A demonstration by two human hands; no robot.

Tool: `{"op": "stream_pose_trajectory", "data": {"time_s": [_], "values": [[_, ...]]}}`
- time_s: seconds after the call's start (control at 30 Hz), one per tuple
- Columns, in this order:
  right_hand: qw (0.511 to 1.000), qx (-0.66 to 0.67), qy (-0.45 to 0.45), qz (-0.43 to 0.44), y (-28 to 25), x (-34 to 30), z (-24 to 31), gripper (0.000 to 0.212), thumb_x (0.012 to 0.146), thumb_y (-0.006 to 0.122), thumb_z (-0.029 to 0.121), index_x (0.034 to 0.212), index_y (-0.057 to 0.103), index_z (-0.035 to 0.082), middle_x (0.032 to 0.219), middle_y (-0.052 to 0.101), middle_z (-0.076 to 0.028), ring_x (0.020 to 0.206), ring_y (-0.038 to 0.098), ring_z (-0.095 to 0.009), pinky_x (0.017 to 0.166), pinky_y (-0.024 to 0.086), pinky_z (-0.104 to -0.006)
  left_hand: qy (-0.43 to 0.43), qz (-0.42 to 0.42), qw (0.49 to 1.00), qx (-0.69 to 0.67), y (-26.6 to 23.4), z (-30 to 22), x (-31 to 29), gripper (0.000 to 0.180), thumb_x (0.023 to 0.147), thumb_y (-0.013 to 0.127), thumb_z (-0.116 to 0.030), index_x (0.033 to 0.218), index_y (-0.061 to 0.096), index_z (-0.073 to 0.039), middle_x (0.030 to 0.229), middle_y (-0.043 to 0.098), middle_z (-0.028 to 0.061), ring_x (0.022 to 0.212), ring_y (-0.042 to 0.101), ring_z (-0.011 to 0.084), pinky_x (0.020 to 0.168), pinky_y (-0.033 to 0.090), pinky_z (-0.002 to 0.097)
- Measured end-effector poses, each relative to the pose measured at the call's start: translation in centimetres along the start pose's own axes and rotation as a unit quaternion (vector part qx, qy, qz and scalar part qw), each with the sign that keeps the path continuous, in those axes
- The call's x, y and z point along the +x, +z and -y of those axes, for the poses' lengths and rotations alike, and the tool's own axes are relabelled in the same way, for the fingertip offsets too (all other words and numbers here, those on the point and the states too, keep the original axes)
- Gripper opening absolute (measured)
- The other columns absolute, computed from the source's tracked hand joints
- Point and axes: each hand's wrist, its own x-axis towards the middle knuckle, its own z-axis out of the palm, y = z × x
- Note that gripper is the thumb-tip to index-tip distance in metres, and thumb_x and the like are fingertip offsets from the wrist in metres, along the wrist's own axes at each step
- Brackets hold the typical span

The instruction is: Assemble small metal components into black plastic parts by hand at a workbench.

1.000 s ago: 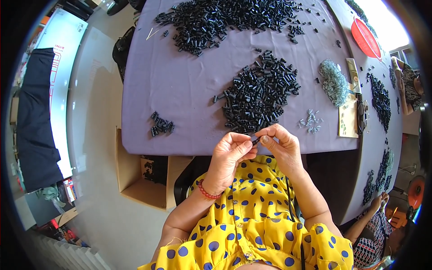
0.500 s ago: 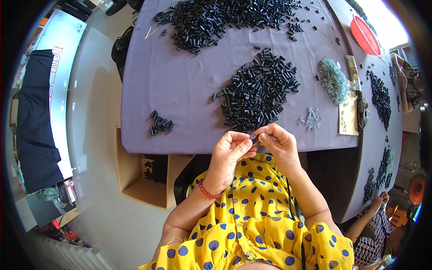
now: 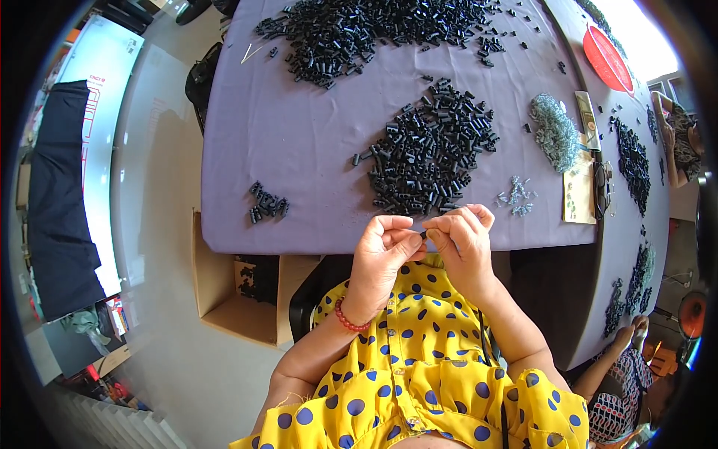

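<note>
A: What's closest?
B: A yellow garment with dark blue dots (image 3: 366,408), then a red bead bracelet (image 3: 345,322) on the left wrist.
A: And the hands?
B: The left hand (image 3: 380,262) and the right hand (image 3: 468,253) meet at the near edge of the purple-grey desk (image 3: 314,150). Each grip is drawn in to a thumb-and-finger pinch, with a small black piece (image 3: 424,235) between the two.
A: So both have hold of it?
B: Yes, one from either side. The fingertips cover most of it, so I can't tell its full shape.
A: What lies past them?
B: A heap of black pieces (image 3: 430,153) just beyond, with a small black cluster (image 3: 267,203) off to the left and some loose clear pieces (image 3: 516,197) to the right. Past those clear pieces come a cream card (image 3: 577,198) and a greyish clear mound (image 3: 555,135).
A: And farthest?
B: A wider black heap (image 3: 381,30) at the desk's far side, and a red basket (image 3: 607,58) to the right.
</note>
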Motion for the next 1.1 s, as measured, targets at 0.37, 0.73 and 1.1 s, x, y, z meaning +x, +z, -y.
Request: {"op": "stream_pose_trajectory", "data": {"time_s": [0.37,0.73,1.1], "values": [[0.992,0.105,0.046,0.045,-0.7,-0.6,-0.3,0.034,0.082,0.079,0.014,0.115,0.071,0.012,0.093,0.066,0.002,0.094,0.061,-0.017,0.099,0.033,-0.0415,-0.055,-0.006,0.995,-0.081,-0.2,-0.2,0.0,0.024,0.100,0.063,-0.005,0.122,0.054,-0.002,0.110,0.066,0.0085,0.098,0.069,0.0143,0.090,0.058,0.0286],[0.996,-0.054,-0.074,0.005,-0.3,-0.8,-0.1,0.049,0.074,0.084,0.021,0.119,0.068,0.011,0.097,0.063,-0.002,0.089,0.061,-0.021,0.102,0.033,-0.0471,-0.091,0.043,0.992,-0.070,-0.5,-1.0,0.7,0.023,0.100,0.060,-0.003,0.123,0.056,-0.004,0.106,0.068,0.0050,0.100,0.068,0.0146,0.094,0.057,0.0307],[0.988,-0.133,-0.079,0.025,-0.6,-0.8,0.4,0.045,0.080,0.081,0.028,0.117,0.067,0.009,0.095,0.066,-0.001,0.087,0.063,-0.018,0.104,0.031,-0.0482,-0.026,0.036,0.998,0.046,-0.4,-1.2,0.8,0.027,0.099,0.062,-0.001,0.125,0.055,-0.002,0.105,0.068,0.0071,0.099,0.067,0.0125,0.090,0.055,0.0254]]}}
